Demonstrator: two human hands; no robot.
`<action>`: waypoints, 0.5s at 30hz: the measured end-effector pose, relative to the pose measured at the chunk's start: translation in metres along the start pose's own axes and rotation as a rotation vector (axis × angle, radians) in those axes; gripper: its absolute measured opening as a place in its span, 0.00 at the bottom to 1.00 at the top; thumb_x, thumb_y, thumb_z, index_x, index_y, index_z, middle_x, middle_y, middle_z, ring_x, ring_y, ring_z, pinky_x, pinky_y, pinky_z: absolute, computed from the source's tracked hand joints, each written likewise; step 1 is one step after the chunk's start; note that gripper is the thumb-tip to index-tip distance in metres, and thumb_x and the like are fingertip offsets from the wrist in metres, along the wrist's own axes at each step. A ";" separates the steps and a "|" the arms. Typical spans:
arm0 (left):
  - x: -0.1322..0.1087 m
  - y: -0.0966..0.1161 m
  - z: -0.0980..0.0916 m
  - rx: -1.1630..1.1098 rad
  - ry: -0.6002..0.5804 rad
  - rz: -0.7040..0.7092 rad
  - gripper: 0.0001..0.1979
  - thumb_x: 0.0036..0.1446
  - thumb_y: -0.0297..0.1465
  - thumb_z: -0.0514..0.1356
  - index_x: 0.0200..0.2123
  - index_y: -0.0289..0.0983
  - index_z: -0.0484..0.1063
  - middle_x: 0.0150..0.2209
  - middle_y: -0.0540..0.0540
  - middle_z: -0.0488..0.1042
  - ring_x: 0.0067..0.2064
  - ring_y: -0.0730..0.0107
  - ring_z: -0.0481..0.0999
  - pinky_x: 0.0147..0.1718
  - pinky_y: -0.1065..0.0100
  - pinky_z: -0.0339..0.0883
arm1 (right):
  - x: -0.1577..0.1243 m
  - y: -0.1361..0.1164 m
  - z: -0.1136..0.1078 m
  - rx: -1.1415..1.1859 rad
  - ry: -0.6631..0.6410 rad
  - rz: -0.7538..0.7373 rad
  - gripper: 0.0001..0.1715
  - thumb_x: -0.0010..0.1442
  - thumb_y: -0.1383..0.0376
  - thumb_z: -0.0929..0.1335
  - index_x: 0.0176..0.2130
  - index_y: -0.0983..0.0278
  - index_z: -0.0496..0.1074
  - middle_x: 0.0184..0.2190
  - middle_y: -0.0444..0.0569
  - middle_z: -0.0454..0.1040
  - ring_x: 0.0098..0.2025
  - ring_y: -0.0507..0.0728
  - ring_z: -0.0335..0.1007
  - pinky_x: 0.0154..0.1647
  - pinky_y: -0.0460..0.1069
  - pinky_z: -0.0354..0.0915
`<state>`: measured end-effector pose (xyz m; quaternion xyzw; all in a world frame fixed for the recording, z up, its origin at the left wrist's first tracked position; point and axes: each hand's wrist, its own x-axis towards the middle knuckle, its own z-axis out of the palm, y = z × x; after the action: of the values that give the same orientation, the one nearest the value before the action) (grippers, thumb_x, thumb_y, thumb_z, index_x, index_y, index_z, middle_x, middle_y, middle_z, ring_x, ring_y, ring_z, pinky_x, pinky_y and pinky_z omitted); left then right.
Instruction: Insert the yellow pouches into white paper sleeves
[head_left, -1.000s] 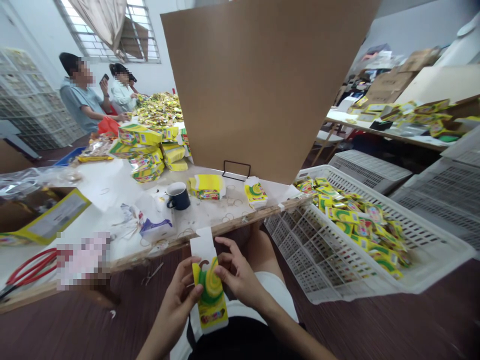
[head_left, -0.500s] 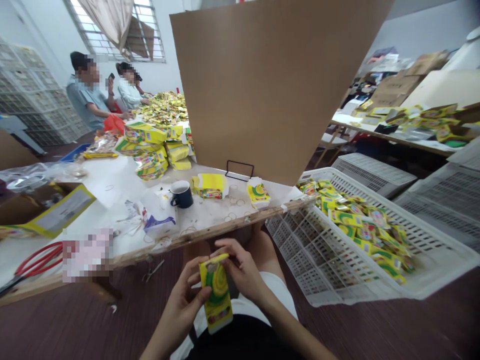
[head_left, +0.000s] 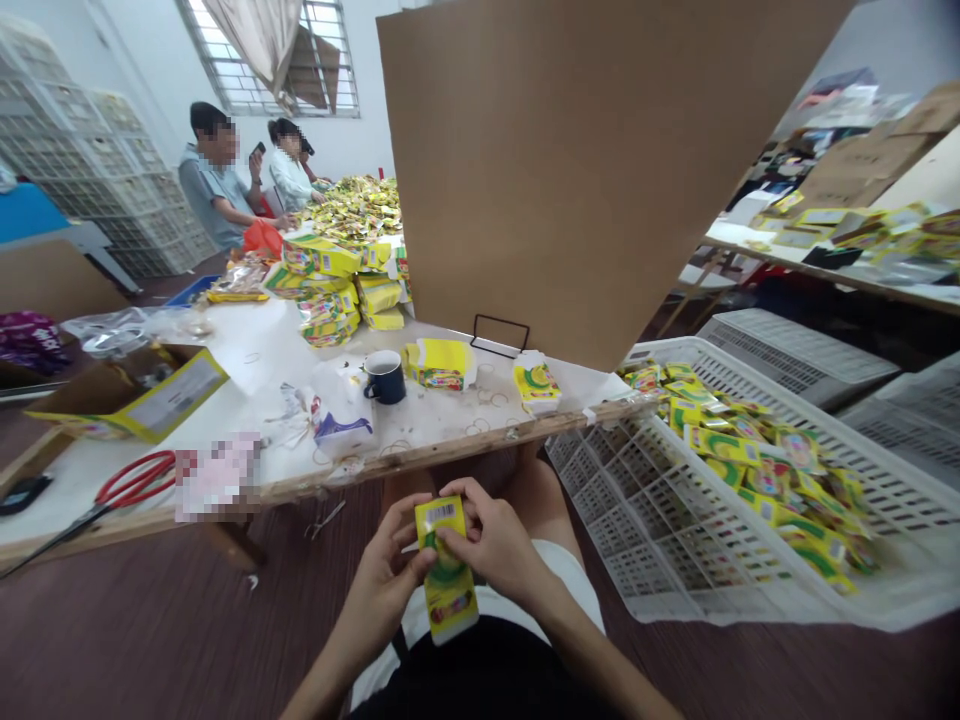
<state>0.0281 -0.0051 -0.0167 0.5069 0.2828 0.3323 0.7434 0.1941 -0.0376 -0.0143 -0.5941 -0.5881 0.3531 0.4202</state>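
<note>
We see a small yellow-and-green printed carton (head_left: 450, 574) held upright just above the lap, in front of the worktable (head_left: 262, 335) edge. The left hand (head_left: 388, 572) is half curled, its thumb pressed on the carton's front and its fingers along the left edge. The right hand (head_left: 501, 540) is partly closed at the top right corner, thumb on the face, forefinger bent over the upper edge.

A second ago we saw a white flap standing open above the carton's hooked cut-out; half a second ago its top was already bent over. Now a yellow panel with a barcode (head_left: 441, 512) faces us at the top, and the cut-out no longer shows. Whether the flap is fully tucked in, we cannot quite tell, as the fingers cover the corners.

The view has swung left, so the red-handled shears (head_left: 88, 516) now show further in. The dark blue mug (head_left: 385, 382) stands on the worktable as before, and the white plastic crate (head_left: 604, 505) of packets (head_left: 772, 480) remains at the right.
</note>
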 end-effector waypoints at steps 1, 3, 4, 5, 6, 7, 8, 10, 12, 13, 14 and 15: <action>0.000 0.000 0.000 -0.008 0.000 0.000 0.23 0.55 0.31 0.62 0.54 0.41 0.61 0.50 0.38 0.74 0.51 0.53 0.74 0.44 0.62 0.70 | -0.001 0.000 0.001 -0.012 -0.008 0.000 0.22 0.51 0.69 0.70 0.46 0.60 0.66 0.18 0.35 0.61 0.19 0.49 0.56 0.20 0.42 0.51; 0.001 0.000 0.001 -0.002 -0.003 -0.004 0.23 0.55 0.31 0.62 0.54 0.41 0.61 0.50 0.38 0.74 0.51 0.54 0.74 0.44 0.61 0.70 | -0.001 0.002 0.002 0.004 -0.011 0.004 0.24 0.49 0.69 0.71 0.46 0.59 0.66 0.20 0.35 0.63 0.20 0.50 0.59 0.21 0.41 0.53; 0.001 -0.001 0.002 0.010 -0.005 -0.008 0.23 0.55 0.31 0.62 0.54 0.41 0.61 0.50 0.38 0.74 0.51 0.54 0.74 0.45 0.62 0.69 | -0.001 0.003 0.002 0.026 -0.006 0.008 0.24 0.49 0.70 0.71 0.46 0.58 0.65 0.21 0.36 0.65 0.21 0.50 0.61 0.22 0.41 0.55; 0.002 -0.001 0.003 0.020 -0.009 -0.011 0.23 0.55 0.31 0.62 0.54 0.42 0.61 0.51 0.39 0.74 0.51 0.55 0.73 0.45 0.62 0.69 | -0.001 0.005 0.002 0.049 0.006 0.013 0.24 0.49 0.70 0.71 0.46 0.58 0.65 0.22 0.36 0.66 0.21 0.50 0.62 0.23 0.42 0.56; 0.002 -0.001 0.003 0.028 -0.011 -0.012 0.22 0.56 0.31 0.61 0.54 0.42 0.61 0.51 0.39 0.74 0.52 0.55 0.73 0.45 0.62 0.69 | -0.001 0.006 0.002 0.069 0.018 0.017 0.24 0.49 0.70 0.71 0.46 0.58 0.65 0.23 0.37 0.67 0.22 0.50 0.62 0.24 0.42 0.57; 0.002 0.000 0.002 0.033 -0.010 -0.012 0.22 0.56 0.31 0.61 0.53 0.42 0.61 0.51 0.39 0.73 0.53 0.56 0.72 0.45 0.63 0.69 | 0.000 0.007 0.000 0.083 0.028 0.018 0.23 0.50 0.70 0.70 0.46 0.58 0.65 0.23 0.37 0.67 0.22 0.50 0.62 0.24 0.42 0.57; 0.001 0.001 0.001 0.034 -0.003 -0.009 0.22 0.56 0.31 0.61 0.53 0.42 0.61 0.51 0.40 0.73 0.53 0.56 0.72 0.45 0.64 0.69 | 0.000 0.007 -0.002 0.096 0.024 0.011 0.23 0.50 0.70 0.70 0.46 0.59 0.65 0.22 0.36 0.66 0.21 0.50 0.62 0.24 0.42 0.57; 0.000 0.002 -0.002 0.029 0.013 -0.010 0.22 0.56 0.31 0.61 0.53 0.42 0.60 0.50 0.40 0.74 0.50 0.56 0.74 0.42 0.64 0.70 | 0.000 0.007 -0.009 0.135 -0.014 -0.026 0.22 0.53 0.69 0.69 0.48 0.60 0.66 0.21 0.36 0.64 0.22 0.50 0.60 0.24 0.42 0.57; -0.001 0.003 -0.004 0.024 0.029 -0.025 0.22 0.56 0.31 0.61 0.53 0.41 0.59 0.47 0.40 0.76 0.46 0.57 0.77 0.39 0.64 0.71 | -0.001 0.006 -0.012 0.162 -0.024 -0.072 0.17 0.56 0.67 0.68 0.47 0.61 0.68 0.24 0.39 0.65 0.25 0.50 0.60 0.26 0.43 0.58; -0.001 0.003 -0.004 0.022 0.032 -0.036 0.23 0.55 0.30 0.62 0.53 0.41 0.59 0.45 0.40 0.77 0.43 0.58 0.78 0.38 0.64 0.71 | -0.001 0.006 -0.012 0.171 -0.013 -0.082 0.14 0.58 0.65 0.67 0.45 0.62 0.70 0.26 0.41 0.67 0.26 0.50 0.61 0.27 0.43 0.58; -0.001 0.003 -0.003 0.019 0.033 -0.048 0.23 0.55 0.30 0.63 0.52 0.41 0.59 0.44 0.41 0.77 0.41 0.58 0.79 0.37 0.64 0.71 | 0.000 0.007 -0.009 0.183 0.004 -0.080 0.11 0.59 0.64 0.67 0.43 0.63 0.71 0.29 0.43 0.69 0.28 0.51 0.62 0.27 0.43 0.59; -0.001 0.001 -0.002 0.020 0.037 -0.057 0.22 0.53 0.30 0.64 0.51 0.40 0.60 0.43 0.41 0.78 0.39 0.59 0.79 0.35 0.65 0.71 | 0.000 0.008 -0.004 0.198 0.017 -0.068 0.09 0.59 0.63 0.67 0.41 0.63 0.72 0.31 0.44 0.70 0.29 0.51 0.63 0.28 0.44 0.60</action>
<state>0.0260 -0.0044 -0.0160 0.4997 0.3140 0.3176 0.7422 0.2010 -0.0380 -0.0197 -0.5326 -0.5664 0.3898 0.4935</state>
